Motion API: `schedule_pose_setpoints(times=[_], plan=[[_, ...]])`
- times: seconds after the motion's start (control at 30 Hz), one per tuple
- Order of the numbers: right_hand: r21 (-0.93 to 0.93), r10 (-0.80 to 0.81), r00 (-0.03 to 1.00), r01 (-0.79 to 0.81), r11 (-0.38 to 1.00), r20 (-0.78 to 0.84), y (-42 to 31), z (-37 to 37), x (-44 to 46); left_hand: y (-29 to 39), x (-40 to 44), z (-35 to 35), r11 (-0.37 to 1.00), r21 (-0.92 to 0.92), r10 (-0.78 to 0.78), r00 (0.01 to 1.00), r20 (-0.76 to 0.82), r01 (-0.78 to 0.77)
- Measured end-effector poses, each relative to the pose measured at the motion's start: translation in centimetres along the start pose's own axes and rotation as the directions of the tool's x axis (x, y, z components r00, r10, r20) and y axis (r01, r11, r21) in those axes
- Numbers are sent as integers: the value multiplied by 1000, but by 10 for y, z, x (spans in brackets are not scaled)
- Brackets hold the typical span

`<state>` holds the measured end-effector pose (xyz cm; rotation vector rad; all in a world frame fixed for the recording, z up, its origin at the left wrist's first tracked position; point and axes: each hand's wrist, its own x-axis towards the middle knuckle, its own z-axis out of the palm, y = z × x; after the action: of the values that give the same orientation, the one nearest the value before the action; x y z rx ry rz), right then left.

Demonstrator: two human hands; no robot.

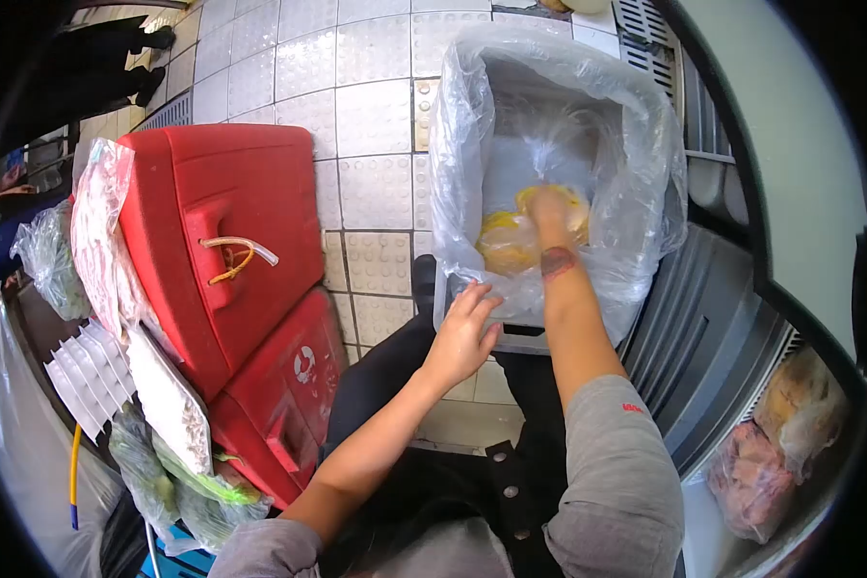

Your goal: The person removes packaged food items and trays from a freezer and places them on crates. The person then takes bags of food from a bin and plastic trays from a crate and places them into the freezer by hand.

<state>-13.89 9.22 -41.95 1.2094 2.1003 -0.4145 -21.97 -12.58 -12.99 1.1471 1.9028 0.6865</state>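
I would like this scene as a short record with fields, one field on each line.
right hand: down inside the bin, at the yellowish items; grip unclear
left hand: open, fingers spread, by the near rim; contact unclear
container: pale bin with clear plastic liner
left side: red box
right side: bagged items
floor: pale tiles

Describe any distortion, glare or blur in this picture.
Head view: wide-angle bending with dark rounded corners; head view: bright reflections on the floor tiles and the plastic liner; head view: the right hand looks smeared, the left hand clearer.
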Motion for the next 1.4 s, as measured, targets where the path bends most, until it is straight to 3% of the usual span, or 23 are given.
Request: schedule_pose_setpoints(times=[0.03, 0.13, 0.2, 0.43, 0.53, 0.6, 0.63, 0.7, 0.77, 0.83, 0.87, 0.9, 0.97, 1.03, 1.13, 1.2, 1.23, 1.27, 1.3, 1.33, 1.4], plan=[[-141, 99, 993, -108, 984, -70, 13, 2, -24, -3, 0, -2, 1000, 21, -5, 1000, 7, 5], [120, 175, 984, -173, 978, -10, 50, 31, -37, -3, 5, -20, 998, -54, -43, 999, -25, 41], [119, 169, 985, -173, 978, 44, 58, 29, -64, 5, 4, -35, 997, -36, -71, 996, -50, 69], [454, 187, 982, -177, 873, 22, 60, -51, -173, 64, -23, -85, 981, -93, -170, 985, 1, 170], [616, 87, 978, 50, 786, -191, 56, -94, -213, 86, -31, -98, 925, -211, -306, 948, 84, 317], [742, 118, 938, 175, 647, -325, 34, -148, -248, 82, -32, -98, 873, -291, -377, 920, 110, 393], [786, 141, 912, 245, 567, -386, 21, -179, -267, 78, -30, -93, 860, -373, -358, 932, 49, 350], [766, 85, 893, 327, 554, -443, -1, -244, -308, 81, -17, -88, 817, -521, -327, 942, -67, 247], [701, 16, 828, 464, 541, -560, -15, -321, -358, 124, 1, -120, 629, -743, -344, 939, 1, 231], [599, -79, 733, 608, 520, -676, -26, -382, -417, 173, 9, -158, 349, -907, -394, 915, 87, 237], [547, -132, 689, 664, 510, -713, -31, -405, -444, 189, 12, -169, 256, -967, -96, 995, -35, -9], [556, -224, 714, 671, 490, -664, -36, -424, -473, 198, 4, -190, 45, -994, -71, 993, 95, 99], [402, -356, 590, 782, 476, -725, -42, -461, -533, 229, -24, -236, -264, -943, 124, 977, 174, 201], [401, -360, 526, 839, 368, -770, -42, -490, -579, 256, -39, -256, -278, -951, 151, 984, 98, 138], [374, -139, 445, 855, 360, -885, -6, -518, -632, 295, -52, -274, -203, -974, 175, 982, 68, 103], [484, 137, 471, 782, 393, -872, 33, -522, -653, 322, -56, -275, -157, -985, 205, 978, 44, 77], [531, 280, 452, 746, 401, -847, 50, -524, -661, 333, -63, -277, -235, -951, 214, 965, 149, 199], [656, 354, 572, 731, 189, -740, 64, -527, -665, 344, -60, -276, -232, -936, 219, 951, 216, 266], [681, 332, 669, 726, -97, -665, 74, -521, -662, 353, -67, -276, -187, -923, 324, 908, 266, 337], [559, 207, 590, 807, -189, -781, 94, -503, -639, 377, -74, -279, -161, -907, 333, 887, 321, 389], [550, -19, 702, 541, -636, -712, 104, -497, -658, 418, -72, -271, -64, -896, 479, 801, 358, 439]])
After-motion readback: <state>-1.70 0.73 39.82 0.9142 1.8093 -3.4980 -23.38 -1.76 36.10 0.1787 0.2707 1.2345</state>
